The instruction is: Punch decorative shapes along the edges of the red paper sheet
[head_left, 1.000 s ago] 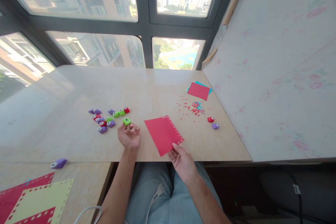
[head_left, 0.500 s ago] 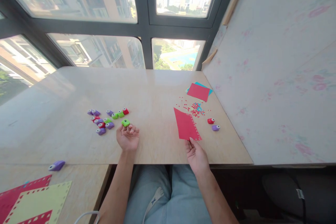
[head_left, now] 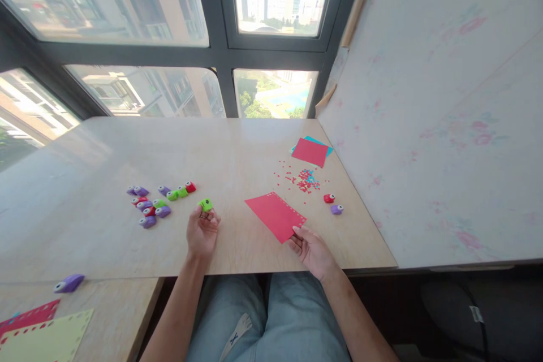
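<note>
My left hand (head_left: 202, 233) holds a small green paper punch (head_left: 206, 204) at its fingertips, just above the wooden table (head_left: 237, 158). My right hand (head_left: 313, 249) pinches the near corner of a red paper sheet (head_left: 275, 215) with punched holes along its edges; the sheet lies almost flat over the table. A cluster of purple, green and red punches (head_left: 159, 203) lies to the left of my left hand.
A red punch (head_left: 328, 198) and a purple punch (head_left: 336, 209) sit right of the sheet, behind them scattered paper bits (head_left: 303, 177) and a red-on-blue paper stack (head_left: 310, 151). A lone purple punch (head_left: 68, 283) and punched sheets (head_left: 40, 334) lie at lower left. Wall at right.
My right hand swung the red sheet out to the right and upright, then brought it back down flat near the table's middle. The left hand kept the green punch, barely moving.
</note>
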Action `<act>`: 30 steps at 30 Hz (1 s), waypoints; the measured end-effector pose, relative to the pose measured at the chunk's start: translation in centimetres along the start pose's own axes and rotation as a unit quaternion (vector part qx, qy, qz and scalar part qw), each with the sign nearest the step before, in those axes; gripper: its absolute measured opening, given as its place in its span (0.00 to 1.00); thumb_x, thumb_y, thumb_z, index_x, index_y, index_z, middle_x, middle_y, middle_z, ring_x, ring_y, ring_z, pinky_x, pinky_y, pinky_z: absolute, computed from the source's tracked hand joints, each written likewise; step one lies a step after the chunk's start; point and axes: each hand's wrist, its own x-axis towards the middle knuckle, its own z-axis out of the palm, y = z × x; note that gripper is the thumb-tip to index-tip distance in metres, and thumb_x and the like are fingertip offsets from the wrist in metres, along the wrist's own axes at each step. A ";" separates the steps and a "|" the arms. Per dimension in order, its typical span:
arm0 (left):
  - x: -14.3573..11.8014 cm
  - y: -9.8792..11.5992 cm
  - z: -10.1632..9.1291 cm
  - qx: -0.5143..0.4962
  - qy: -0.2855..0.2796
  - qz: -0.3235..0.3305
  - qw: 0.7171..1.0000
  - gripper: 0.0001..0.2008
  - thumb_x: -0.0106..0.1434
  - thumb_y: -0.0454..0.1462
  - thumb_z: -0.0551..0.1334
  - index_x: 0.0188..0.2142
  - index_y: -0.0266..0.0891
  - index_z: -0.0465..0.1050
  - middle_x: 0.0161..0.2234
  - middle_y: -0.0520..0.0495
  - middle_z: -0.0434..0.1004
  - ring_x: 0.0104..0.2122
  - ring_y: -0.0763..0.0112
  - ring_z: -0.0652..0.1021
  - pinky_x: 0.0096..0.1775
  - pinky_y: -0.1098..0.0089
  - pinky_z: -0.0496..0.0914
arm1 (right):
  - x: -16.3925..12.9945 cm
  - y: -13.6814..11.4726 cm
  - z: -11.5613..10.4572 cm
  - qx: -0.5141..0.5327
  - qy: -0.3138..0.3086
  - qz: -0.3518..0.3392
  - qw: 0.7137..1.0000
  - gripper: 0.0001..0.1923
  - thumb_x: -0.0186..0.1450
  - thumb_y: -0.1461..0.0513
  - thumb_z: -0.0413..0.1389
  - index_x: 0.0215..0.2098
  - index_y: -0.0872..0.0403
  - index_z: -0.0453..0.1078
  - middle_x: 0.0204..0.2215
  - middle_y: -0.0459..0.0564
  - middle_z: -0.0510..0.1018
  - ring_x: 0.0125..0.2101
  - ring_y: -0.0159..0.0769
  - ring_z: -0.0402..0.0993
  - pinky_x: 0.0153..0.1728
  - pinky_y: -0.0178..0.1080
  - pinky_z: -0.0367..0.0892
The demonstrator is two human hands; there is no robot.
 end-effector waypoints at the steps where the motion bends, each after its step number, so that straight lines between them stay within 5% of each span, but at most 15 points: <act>1: -0.3 -0.3 0.4 0.021 -0.001 0.009 1.000 0.11 0.54 0.41 0.66 0.28 0.37 0.67 0.22 0.55 0.72 0.18 0.82 0.69 0.25 0.78 0.66 | 0.4 -0.3 -0.1 -0.001 -0.005 0.003 1.000 0.11 0.52 0.67 0.69 0.32 0.59 0.75 0.29 0.52 0.83 0.24 0.32 0.80 0.27 0.30 0.77; 5: -1.8 -0.5 3.4 0.139 -0.042 0.054 0.988 0.13 0.53 0.42 0.68 0.28 0.37 0.67 0.20 0.55 0.70 0.18 0.80 0.69 0.23 0.78 0.65 | 1.4 -1.4 -0.6 -0.010 -0.022 0.003 1.000 0.11 0.53 0.66 0.68 0.33 0.58 0.72 0.30 0.52 0.83 0.27 0.34 0.81 0.30 0.33 0.77; 10: -3.4 -0.2 10.8 0.315 -0.195 0.082 0.925 0.14 0.58 0.45 0.66 0.34 0.36 0.71 0.21 0.52 0.72 0.20 0.77 0.71 0.24 0.76 0.66 | 1.1 -1.7 -0.8 -0.074 -0.082 0.062 0.992 0.16 0.55 0.62 0.68 0.38 0.58 0.70 0.32 0.54 0.83 0.29 0.37 0.82 0.35 0.39 0.77; 14: -3.4 -3.1 16.6 0.475 -0.360 0.039 0.802 0.14 0.59 0.46 0.64 0.35 0.37 0.74 0.25 0.49 0.76 0.24 0.72 0.74 0.27 0.73 0.67 | 0.8 -1.2 -0.6 -0.102 -0.091 0.053 0.989 0.20 0.53 0.58 0.68 0.38 0.58 0.69 0.33 0.56 0.83 0.29 0.37 0.82 0.36 0.40 0.76; 19: -2.4 -10.0 20.4 0.682 -0.463 0.107 0.557 0.09 0.57 0.40 0.62 0.34 0.37 0.77 0.27 0.48 0.78 0.26 0.70 0.74 0.29 0.72 0.64 | 0.9 -0.8 -0.4 -0.128 -0.105 0.038 0.985 0.22 0.52 0.54 0.68 0.37 0.58 0.68 0.29 0.54 0.82 0.28 0.39 0.81 0.35 0.42 0.75; 22: -1.8 -13.2 21.2 0.723 -0.519 0.117 0.440 0.09 0.57 0.39 0.63 0.35 0.38 0.78 0.30 0.47 0.79 0.27 0.69 0.75 0.28 0.71 0.62 | 1.2 -0.6 -0.4 -0.153 -0.097 0.039 0.983 0.23 0.50 0.52 0.68 0.35 0.57 0.67 0.26 0.52 0.81 0.25 0.40 0.79 0.34 0.45 0.74; 26: -1.4 -15.1 21.6 0.709 -0.600 0.100 0.357 0.10 0.58 0.40 0.64 0.38 0.40 0.78 0.33 0.48 0.80 0.30 0.68 0.77 0.28 0.72 0.62 | 1.5 -0.5 -0.3 -0.166 -0.092 0.045 0.981 0.24 0.49 0.52 0.67 0.36 0.57 0.68 0.26 0.51 0.80 0.24 0.38 0.78 0.33 0.43 0.73; 30: -1.6 -15.9 21.9 0.705 -0.616 0.116 0.331 0.11 0.59 0.42 0.65 0.41 0.41 0.78 0.33 0.48 0.80 0.32 0.66 0.78 0.30 0.71 0.64 | 1.4 -0.9 -0.5 -0.133 -0.106 0.064 0.983 0.22 0.48 0.54 0.68 0.34 0.57 0.68 0.26 0.51 0.81 0.25 0.37 0.78 0.32 0.41 0.73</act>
